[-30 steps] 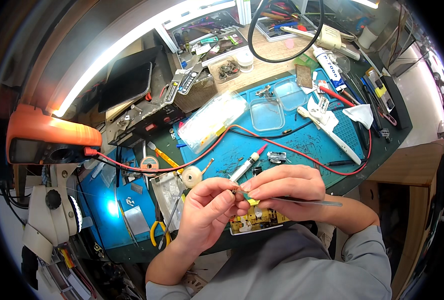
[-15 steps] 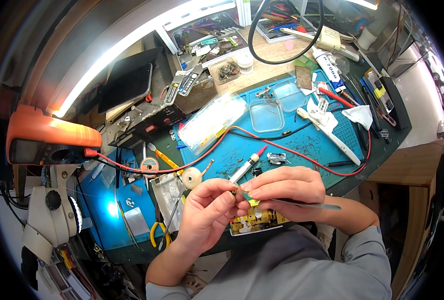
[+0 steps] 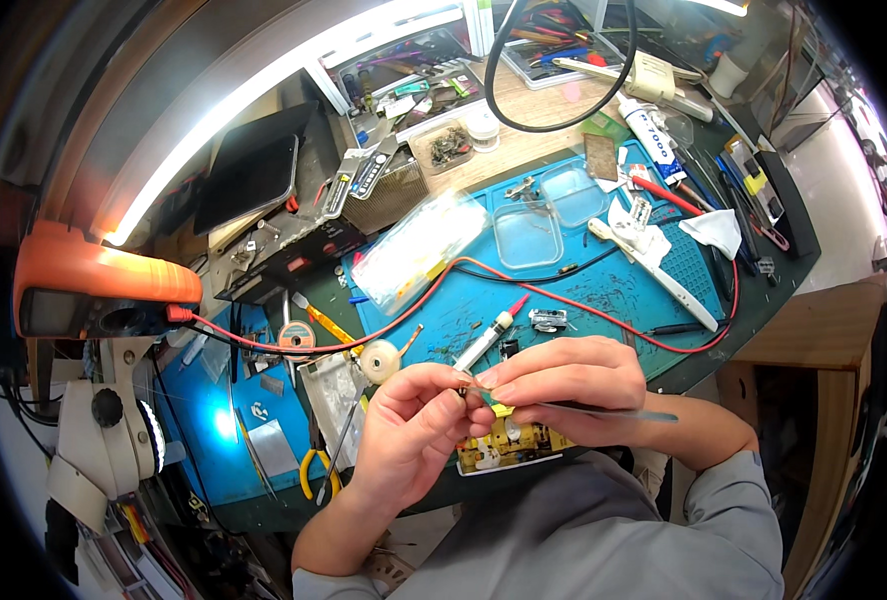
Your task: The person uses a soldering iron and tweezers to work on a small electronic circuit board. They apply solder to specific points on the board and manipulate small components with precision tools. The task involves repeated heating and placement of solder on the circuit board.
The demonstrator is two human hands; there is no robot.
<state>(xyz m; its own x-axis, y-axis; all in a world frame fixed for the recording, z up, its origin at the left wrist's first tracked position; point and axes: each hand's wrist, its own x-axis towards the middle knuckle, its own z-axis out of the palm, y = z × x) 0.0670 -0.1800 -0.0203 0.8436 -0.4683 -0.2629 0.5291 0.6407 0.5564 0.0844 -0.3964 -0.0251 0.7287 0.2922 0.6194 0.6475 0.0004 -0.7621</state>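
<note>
My left hand [image 3: 419, 415] is closed in a pinch on a small dark part whose kind is hidden by the fingertips. Against it from the other side comes my right hand [image 3: 579, 385], its fingers pressed together round a slim flat grey metal tool [image 3: 644, 413]. The tool's broad end sticks out past the wrist; its working end is hidden, so its kind is unclear. Below the hands lies a yellow circuit board [image 3: 509, 446] in a shallow white-edged frame. Just beyond my fingers are a syringe [image 3: 482, 340] with a pink tip and a small silver metal part [image 3: 548, 320].
A red test lead [image 3: 404, 310] runs across the blue mat [image 3: 604, 290] from an orange multimeter [image 3: 114, 275]. Clear plastic boxes [image 3: 529, 237], a white-handled brush [image 3: 664, 280], a solder spool [image 3: 297, 338], a white tape roll [image 3: 381, 360] and yellow-handled pliers [image 3: 316, 475] lie around.
Both hands stay at nearly the same place, with the fingertips together. The whole view has shifted slightly; nothing was visibly taken up or let go.
</note>
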